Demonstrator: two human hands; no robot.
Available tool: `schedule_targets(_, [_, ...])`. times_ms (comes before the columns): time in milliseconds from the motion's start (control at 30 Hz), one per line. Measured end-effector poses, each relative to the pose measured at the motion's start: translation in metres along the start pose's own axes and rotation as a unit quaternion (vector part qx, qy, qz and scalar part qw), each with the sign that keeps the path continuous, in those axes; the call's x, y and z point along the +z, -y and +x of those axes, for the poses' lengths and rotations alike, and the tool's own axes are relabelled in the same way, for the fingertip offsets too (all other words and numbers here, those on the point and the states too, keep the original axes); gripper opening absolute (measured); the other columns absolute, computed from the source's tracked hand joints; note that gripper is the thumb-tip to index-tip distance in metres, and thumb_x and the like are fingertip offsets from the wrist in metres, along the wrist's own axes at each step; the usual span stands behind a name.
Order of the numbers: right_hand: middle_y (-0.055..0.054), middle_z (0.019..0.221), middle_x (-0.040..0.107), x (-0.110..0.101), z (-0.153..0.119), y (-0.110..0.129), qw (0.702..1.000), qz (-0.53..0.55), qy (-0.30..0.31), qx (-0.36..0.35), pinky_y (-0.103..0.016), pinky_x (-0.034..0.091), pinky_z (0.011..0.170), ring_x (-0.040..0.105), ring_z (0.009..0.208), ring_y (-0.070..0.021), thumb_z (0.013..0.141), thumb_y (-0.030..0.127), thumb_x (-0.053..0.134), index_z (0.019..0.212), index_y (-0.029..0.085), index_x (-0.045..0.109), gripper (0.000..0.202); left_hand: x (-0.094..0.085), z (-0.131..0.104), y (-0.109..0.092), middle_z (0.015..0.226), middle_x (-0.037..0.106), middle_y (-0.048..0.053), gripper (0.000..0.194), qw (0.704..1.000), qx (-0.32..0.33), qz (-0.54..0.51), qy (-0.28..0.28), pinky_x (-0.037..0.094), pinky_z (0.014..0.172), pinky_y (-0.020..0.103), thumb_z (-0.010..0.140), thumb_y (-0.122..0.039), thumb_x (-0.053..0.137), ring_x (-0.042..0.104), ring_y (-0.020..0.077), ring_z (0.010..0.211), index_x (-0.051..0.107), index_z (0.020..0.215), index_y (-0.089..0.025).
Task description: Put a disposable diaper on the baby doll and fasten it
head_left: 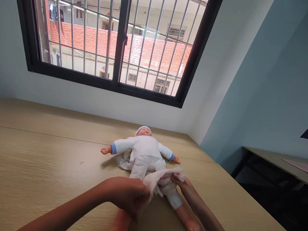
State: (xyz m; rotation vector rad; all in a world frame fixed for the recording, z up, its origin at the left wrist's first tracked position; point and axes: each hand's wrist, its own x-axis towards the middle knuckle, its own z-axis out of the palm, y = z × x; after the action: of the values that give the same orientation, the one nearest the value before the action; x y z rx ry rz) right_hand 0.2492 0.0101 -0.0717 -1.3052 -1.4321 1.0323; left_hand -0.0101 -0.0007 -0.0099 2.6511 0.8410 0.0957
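Observation:
A baby doll (147, 147) in a white outfit with blue cuffs and a white cap lies on its back, arms spread, feet toward me. Over its legs, a thin crumpled white cloth (156, 179) is stretched between my two hands. My left hand (131, 195) is closed on the cloth's left end, near one of the doll's legs; its fingertips are partly hidden. Pinched between the fingers of my right hand (181, 184) is the other end, above the doll's other leg. More thin white material (125, 161) lies crumpled beside the doll's waist.
The doll rests on a wide wooden table (60, 173) set against the wall. A small loop-like bit (82, 163) lies on the tabletop to the left. Above is a dark-framed barred window (116, 85). Another dark table (271, 160) stands at the right.

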Motion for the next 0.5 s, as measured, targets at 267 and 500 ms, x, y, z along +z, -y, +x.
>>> schedule_targets(267, [-0.011,0.098,0.071,-0.001,0.025,-0.017,0.988,0.145,0.026,0.036,-0.040,0.048,0.091,0.063,0.100,-0.0320,0.067,0.044,0.067,0.085,0.018,0.072,0.032,0.006,0.008,0.002,0.055,0.053,-0.008,0.022,0.995,-0.016,-0.066,-0.076,0.026,0.038,0.013,0.069,-0.030,0.070,0.049,0.0063,0.047,0.056,0.062,-0.016])
schedule_targets(500, [-0.012,0.102,0.069,-0.003,0.021,-0.024,0.983,0.179,0.025,0.043,-0.040,0.048,0.089,0.061,0.102,-0.0338,0.066,0.043,0.069,0.085,0.018,0.071,0.031,0.013,0.026,0.009,0.072,0.064,0.003,0.026,0.954,-0.106,0.084,-0.269,0.046,0.065,0.029,0.074,-0.033,0.069,0.059,0.0192,0.073,0.055,0.059,-0.018])
